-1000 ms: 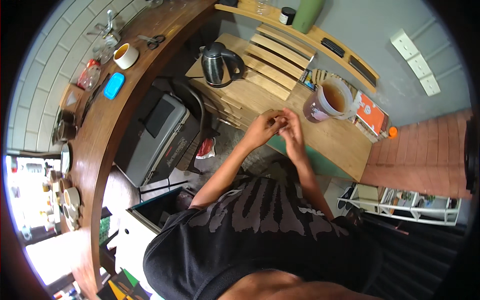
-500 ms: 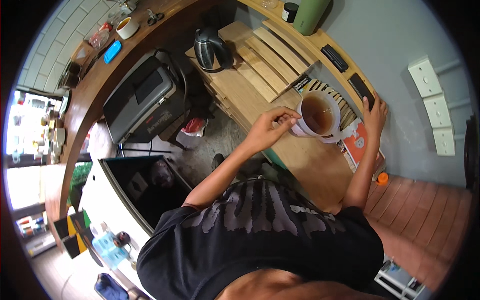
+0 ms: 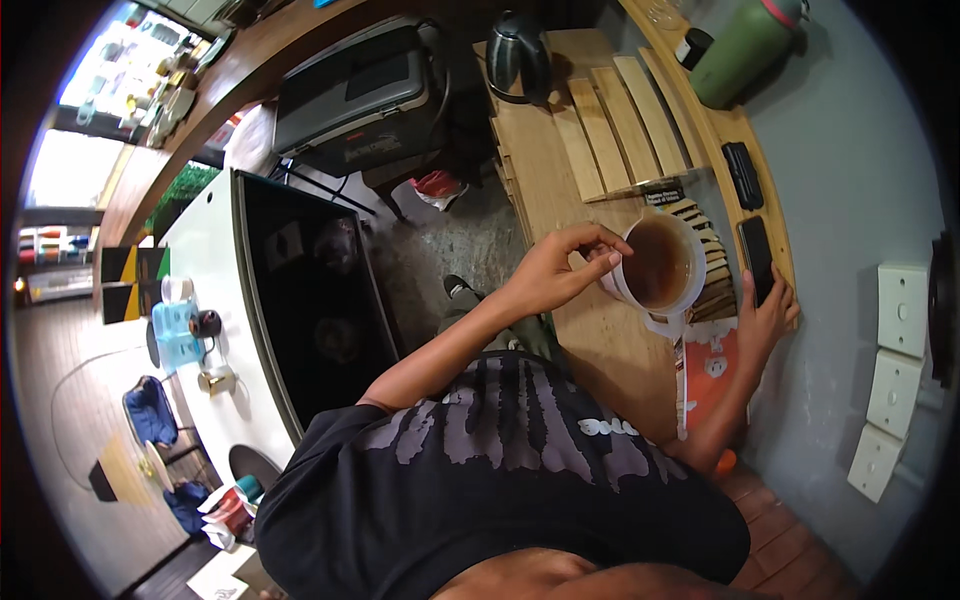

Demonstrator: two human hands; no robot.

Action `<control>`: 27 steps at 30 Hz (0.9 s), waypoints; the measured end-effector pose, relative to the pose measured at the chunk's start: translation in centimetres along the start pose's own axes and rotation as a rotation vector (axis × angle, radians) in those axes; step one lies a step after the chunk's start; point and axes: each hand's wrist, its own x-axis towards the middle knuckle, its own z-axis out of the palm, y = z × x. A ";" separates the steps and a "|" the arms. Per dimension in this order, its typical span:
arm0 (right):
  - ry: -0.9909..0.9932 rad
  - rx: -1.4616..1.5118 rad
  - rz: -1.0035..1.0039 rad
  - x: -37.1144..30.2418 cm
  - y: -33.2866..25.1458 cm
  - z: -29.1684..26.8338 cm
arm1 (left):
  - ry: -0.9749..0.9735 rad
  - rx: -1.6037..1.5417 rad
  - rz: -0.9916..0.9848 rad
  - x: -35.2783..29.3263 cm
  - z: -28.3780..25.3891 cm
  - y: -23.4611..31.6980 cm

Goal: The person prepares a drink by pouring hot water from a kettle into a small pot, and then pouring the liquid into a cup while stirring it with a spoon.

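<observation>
Observed from where I stand: the largest item is the wooden table [image 3: 610, 345], in front of the person. Beyond it on the person's left, a dark grey hard-sided box [image 3: 350, 105] sits above the concrete floor. Along the wall runs a narrow wooden shelf [image 3: 718, 125]. A panel of pale wooden slats [image 3: 605, 130] lies on the table's far part; a green bottle [image 3: 738, 60] lies in line with the shelf, and a black-and-steel kettle [image 3: 517, 60] stands beside the slats. The clear pitcher [image 3: 699, 268], part filled with brown liquid, is on the table near the shelf. An orange-red book [image 3: 708, 368] lies beside it.

Left hand [image 3: 563, 270]: at the pitcher's near-left rim, thumb and fingertips narrow; cannot tell whether they pinch it. Right hand [image 3: 766, 318]: at the shelf, thumb and fingers flanking the lower end of a black phone [image 3: 755, 248]; firmness of grip, cannot tell. Smallest: a black case [image 3: 742, 176], just beyond the phone.
</observation>
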 end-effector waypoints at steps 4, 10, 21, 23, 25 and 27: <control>-0.098 0.159 0.058 2.2 0.2 -1.8 | 0.117 0.066 -0.003 -0.9 -1.0 0.0; -0.025 0.255 0.119 2.8 -0.3 -0.9 | 0.154 0.099 0.003 -2.6 -1.3 -0.1; -0.009 0.235 0.106 3.4 1.0 -0.1 | 0.207 0.059 0.023 -4.3 -2.5 0.3; -0.032 0.216 0.112 3.6 0.6 -0.3 | 0.233 0.055 0.035 -4.8 -2.8 0.0; -0.045 0.209 0.131 3.8 0.2 -0.3 | 0.241 0.042 0.042 -5.0 -3.2 0.2; -0.046 0.201 0.150 3.8 0.5 -0.2 | 0.253 0.035 0.048 -5.2 -3.5 0.3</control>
